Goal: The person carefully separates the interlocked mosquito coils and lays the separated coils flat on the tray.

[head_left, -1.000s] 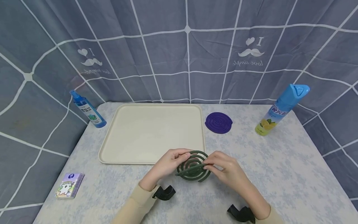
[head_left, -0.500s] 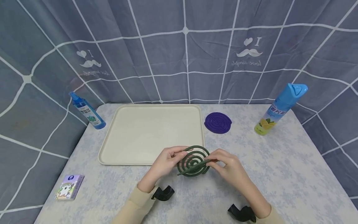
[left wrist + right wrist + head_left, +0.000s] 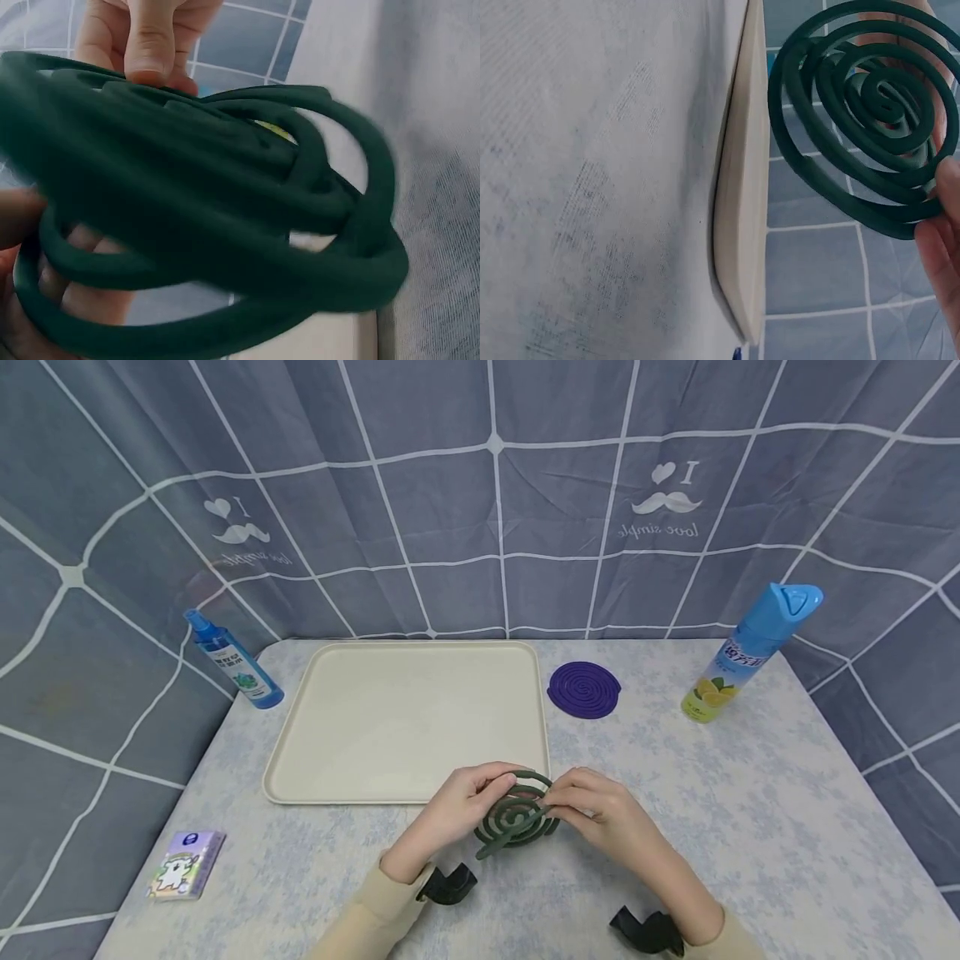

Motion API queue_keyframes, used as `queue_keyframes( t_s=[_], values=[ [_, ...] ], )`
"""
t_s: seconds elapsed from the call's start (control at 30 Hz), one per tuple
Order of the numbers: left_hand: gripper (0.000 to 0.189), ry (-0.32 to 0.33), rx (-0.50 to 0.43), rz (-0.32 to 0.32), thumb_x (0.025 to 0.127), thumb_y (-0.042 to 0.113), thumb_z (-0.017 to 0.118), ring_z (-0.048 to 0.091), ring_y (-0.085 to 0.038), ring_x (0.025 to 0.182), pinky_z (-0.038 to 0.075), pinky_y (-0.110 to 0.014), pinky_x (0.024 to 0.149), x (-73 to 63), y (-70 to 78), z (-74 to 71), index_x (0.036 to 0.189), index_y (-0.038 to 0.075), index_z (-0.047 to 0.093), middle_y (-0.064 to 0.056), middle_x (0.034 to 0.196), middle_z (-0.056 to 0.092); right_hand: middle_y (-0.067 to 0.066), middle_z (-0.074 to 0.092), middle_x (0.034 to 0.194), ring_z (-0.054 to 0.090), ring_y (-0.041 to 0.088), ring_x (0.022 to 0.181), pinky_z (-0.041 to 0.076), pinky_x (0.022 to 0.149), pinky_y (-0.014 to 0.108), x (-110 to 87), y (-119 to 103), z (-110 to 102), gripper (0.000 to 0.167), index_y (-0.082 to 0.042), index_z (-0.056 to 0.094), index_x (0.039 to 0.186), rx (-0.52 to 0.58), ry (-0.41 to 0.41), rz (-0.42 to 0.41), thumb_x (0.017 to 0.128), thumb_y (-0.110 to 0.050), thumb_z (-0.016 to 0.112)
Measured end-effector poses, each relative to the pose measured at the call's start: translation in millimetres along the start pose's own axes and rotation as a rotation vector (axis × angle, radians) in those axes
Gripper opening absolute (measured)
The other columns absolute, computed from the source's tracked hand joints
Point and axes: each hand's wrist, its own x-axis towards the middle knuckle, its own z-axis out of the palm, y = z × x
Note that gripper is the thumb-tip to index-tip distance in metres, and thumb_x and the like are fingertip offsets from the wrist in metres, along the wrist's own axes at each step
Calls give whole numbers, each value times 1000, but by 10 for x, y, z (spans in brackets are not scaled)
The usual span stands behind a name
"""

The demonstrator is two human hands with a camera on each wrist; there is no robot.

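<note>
A dark green mosquito coil (image 3: 517,827) is held between both hands, over the near right corner of the tray. My left hand (image 3: 468,806) grips its left side, the thumb on top of the rings. At the opposite edge, thumb and fingers of my right hand (image 3: 596,810) pinch an outer ring. The right wrist view shows two interleaved spirals of the coil (image 3: 885,112), gapped apart on one side. In the left wrist view one layer of the coil (image 3: 210,195) tilts away from the lower ring, with left fingers behind it.
A cream tray (image 3: 405,718) lies behind the hands. To its right is a flat purple spiral mat (image 3: 584,690). A spray can (image 3: 750,652) stands at the right, a blue bottle (image 3: 236,662) at the left. A purple tissue pack (image 3: 187,865) lies front left.
The coil rose and tilted to face the camera, then came down lower with both hands. Both hands keep hold of it throughout; the other things stay in place.
</note>
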Motion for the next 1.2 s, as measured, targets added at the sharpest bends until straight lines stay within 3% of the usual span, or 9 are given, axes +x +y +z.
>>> queue_keyframes(
  t_s=[0.17, 0.37, 0.47, 0.53, 0.6, 0.7, 0.8, 0.97, 1.2],
  values=[
    [32, 45, -10, -7, 105, 25, 47, 59, -8, 73, 49, -21, 67, -14, 5, 1, 129, 12, 65, -10, 100, 74, 1, 71, 90, 66, 12, 80, 52, 76, 12, -8, 11, -3, 34, -12, 75, 95, 27, 44, 61, 69, 8, 82],
    [33, 38, -25, -18, 105, 25, 49, 54, -6, 70, 47, -22, 67, 4, -27, 7, 128, 9, 65, -11, 91, 72, 0, 72, 88, 67, 13, 79, 53, 75, 12, 10, 20, -7, 33, -13, 75, 92, -3, 52, 64, 68, 9, 82],
    [34, 16, -14, -40, 105, 26, 49, 46, -6, 61, 43, -22, 63, 34, -41, 4, 129, 10, 65, -6, 71, 60, -2, 71, 89, 66, 10, 78, 53, 72, 15, 35, 14, -14, 31, -13, 75, 92, -33, 25, 50, 70, 8, 81],
    [34, 17, -18, -52, 104, 27, 49, 41, -6, 57, 41, -22, 59, 52, -55, -4, 130, 11, 65, -3, 67, 53, -4, 69, 90, 64, 8, 78, 53, 70, 16, 55, 4, -21, 29, -14, 74, 93, -43, -4, 56, 72, 6, 81],
    [33, 35, -36, -59, 105, 26, 49, 43, -6, 57, 42, -22, 58, 63, -70, -18, 129, 11, 65, -5, 68, 55, -4, 68, 91, 63, 6, 78, 53, 69, 17, 75, -5, -27, 28, -14, 73, 94, -38, -23, 68, 75, 5, 79],
    [33, 66, -82, -60, 105, 24, 49, 54, -6, 66, 49, -22, 63, 63, -83, -44, 128, 9, 65, -12, 85, 69, -4, 67, 92, 62, 6, 78, 52, 70, 15, 92, -11, -22, 28, -13, 71, 96, 3, -26, 93, 77, 6, 78],
    [33, 71, -136, -62, 105, 24, 48, 64, -10, 81, 54, -24, 76, 59, -88, -58, 130, 8, 64, -14, 106, 73, -3, 68, 91, 62, 6, 77, 51, 72, 12, 80, -6, -5, 29, -12, 71, 98, 29, -4, 130, 77, 7, 78],
    [36, 74, -286, -100, 107, 24, 43, 70, -23, 104, 55, -31, 93, 62, -116, -62, 136, 9, 59, -16, 117, 71, -5, 70, 87, 64, 3, 75, 56, 71, 17, 43, -4, 42, 24, -11, 73, 96, -14, 18, 256, 76, 1, 80],
    [38, 146, -565, -159, 107, 23, 43, 71, -18, 104, 58, -31, 88, 77, -152, -77, 138, 3, 54, -24, 122, 67, -1, 74, 84, 69, 6, 70, 57, 63, 19, -10, -19, 114, 16, -10, 74, 88, -30, 56, 436, 76, -1, 81]
  ],
)
